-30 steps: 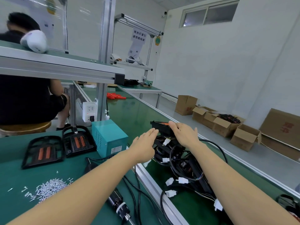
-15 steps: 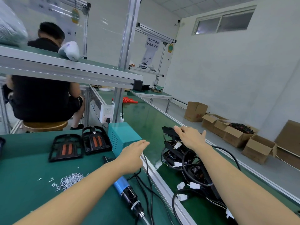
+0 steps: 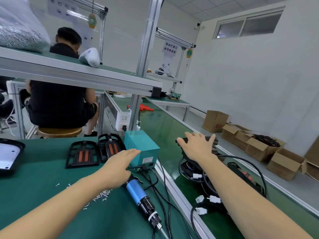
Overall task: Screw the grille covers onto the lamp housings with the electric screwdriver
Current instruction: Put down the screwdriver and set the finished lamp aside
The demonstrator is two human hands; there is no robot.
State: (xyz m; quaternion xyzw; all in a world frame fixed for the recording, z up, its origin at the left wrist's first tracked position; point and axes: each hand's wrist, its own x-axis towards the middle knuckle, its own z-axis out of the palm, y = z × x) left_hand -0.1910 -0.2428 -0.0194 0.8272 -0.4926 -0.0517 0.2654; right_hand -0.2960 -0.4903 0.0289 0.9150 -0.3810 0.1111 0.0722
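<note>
Our right hand [image 3: 196,149] lies flat, fingers spread apart, on top of a black plastic lamp housing [image 3: 213,140] at the top of a pile. The pile sits on the long shiny green belt [image 3: 160,125], with black wires [image 3: 248,163] and small white plugs [image 3: 214,198] all around it. Our left hand [image 3: 119,167] is flat too, fingers straight and close together, holding nothing, above the soft green desk [image 3: 34,183]. Just under it lies the blue and black electric screwdriver [image 3: 140,198], round like a tube. Beside it is a little heap of tiny silver screws [image 3: 101,195]. Past the hand stands a teal metal box [image 3: 140,147]. Next to that are two black grille covers [image 3: 82,154] with orange strips in them. On the floor, well apart, stand brown cardboard boxes [image 3: 284,163]; one holds black and red wires, we think.
</note>
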